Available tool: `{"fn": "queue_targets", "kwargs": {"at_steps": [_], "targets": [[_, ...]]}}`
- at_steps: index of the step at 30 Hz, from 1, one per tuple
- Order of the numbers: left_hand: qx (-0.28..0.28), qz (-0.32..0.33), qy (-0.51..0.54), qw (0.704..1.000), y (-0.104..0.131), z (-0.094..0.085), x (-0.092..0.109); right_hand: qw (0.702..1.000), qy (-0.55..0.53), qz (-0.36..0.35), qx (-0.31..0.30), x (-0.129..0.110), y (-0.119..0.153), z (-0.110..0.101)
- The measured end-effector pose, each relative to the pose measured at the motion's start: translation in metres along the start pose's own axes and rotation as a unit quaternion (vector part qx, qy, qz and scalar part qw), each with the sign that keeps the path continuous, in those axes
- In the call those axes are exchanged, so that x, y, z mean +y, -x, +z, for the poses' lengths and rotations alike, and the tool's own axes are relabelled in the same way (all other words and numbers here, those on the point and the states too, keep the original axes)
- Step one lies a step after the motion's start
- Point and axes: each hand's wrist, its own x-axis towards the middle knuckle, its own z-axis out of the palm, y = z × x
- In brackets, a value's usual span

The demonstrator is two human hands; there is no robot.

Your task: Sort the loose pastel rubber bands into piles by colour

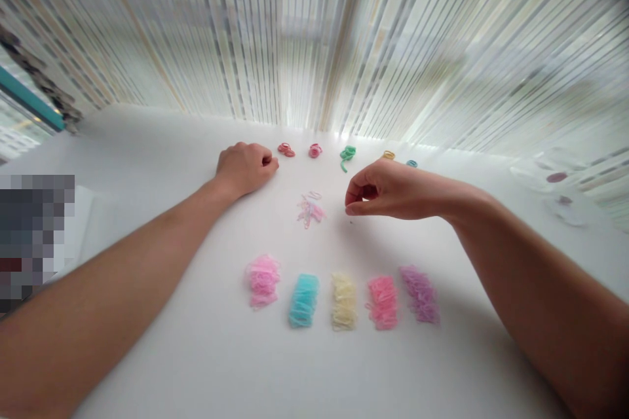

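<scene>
My left hand (pixel 246 169) rests on the white table, curled into a fist beside a small cluster of red bands (pixel 285 150). Whatever it may hold is hidden. My right hand (pixel 376 188) hovers with thumb and fingers pinched together; anything between them is too small to make out. A tiny speck (pixel 350 222) lies just below those fingertips. Between the hands sits a loose pile of mixed pastel elastic bands (pixel 312 209). Nearer me runs a row of elastic-band piles: light pink (pixel 264 281), turquoise (pixel 304 301), pale yellow (pixel 343 302), coral pink (pixel 382 302) and purple (pixel 420 294).
Along the back are a pink coil (pixel 315 150), a green coil with a loose tail (pixel 348 156), a yellow ring (pixel 388 154) and a blue one (pixel 411 163). Clear round objects (pixel 565 209) stand at right. A string curtain (pixel 304 33) hangs behind the table (pixel 221 353).
</scene>
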Motion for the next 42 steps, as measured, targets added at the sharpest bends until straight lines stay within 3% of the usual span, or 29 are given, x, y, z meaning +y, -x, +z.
{"fn": "queue_targets", "kwargs": {"at_steps": [18,29,42], "targets": [[-0.003,-0.008,0.013,1.0,0.002,-0.001,0.004,0.992,-0.039,-0.092,-0.08,-0.056,0.023,0.019],[-0.001,-0.005,0.015,1.0,0.002,-0.001,0.004,0.99,-0.016,-0.081,-0.117,-0.065,0.016,0.035],[0.0,-0.005,0.013,1.0,0.002,0.0,0.004,0.988,-0.015,-0.077,-0.133,-0.066,0.014,0.039]]}}
